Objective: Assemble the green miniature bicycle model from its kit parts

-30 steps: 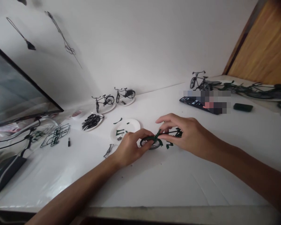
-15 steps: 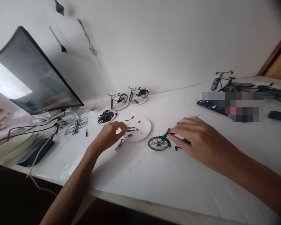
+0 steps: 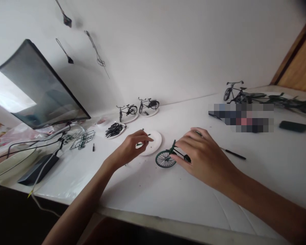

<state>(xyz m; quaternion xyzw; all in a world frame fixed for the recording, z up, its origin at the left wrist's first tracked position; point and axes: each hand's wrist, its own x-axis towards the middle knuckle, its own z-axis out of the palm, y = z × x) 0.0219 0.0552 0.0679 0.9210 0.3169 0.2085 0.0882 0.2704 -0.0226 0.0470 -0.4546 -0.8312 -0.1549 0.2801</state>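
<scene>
A green model bicycle [image 3: 165,159] stands on the white table, its spoked front wheel facing left. My right hand [image 3: 200,149] is closed around the part behind the handlebar, hiding most of the frame and rear. My left hand [image 3: 130,148] hovers over a small white plate [image 3: 156,143], thumb and index finger apart. Small green parts [image 3: 140,144] show through the gap between its fingers, apparently lying on the plate.
Black model bicycles [image 3: 127,110] stand on plates by the wall, near a plate of black parts [image 3: 114,130]. Green sprue frames [image 3: 83,140] and a monitor [image 3: 43,88] are left. A black pen-like tool [image 3: 235,154], a dark green block [image 3: 293,126] and more bicycles [image 3: 236,93] lie right.
My left hand has moved right, further over the plate, and its thumb and index finger have parted. My right hand keeps hold of the bicycle; the view has shifted slightly.
</scene>
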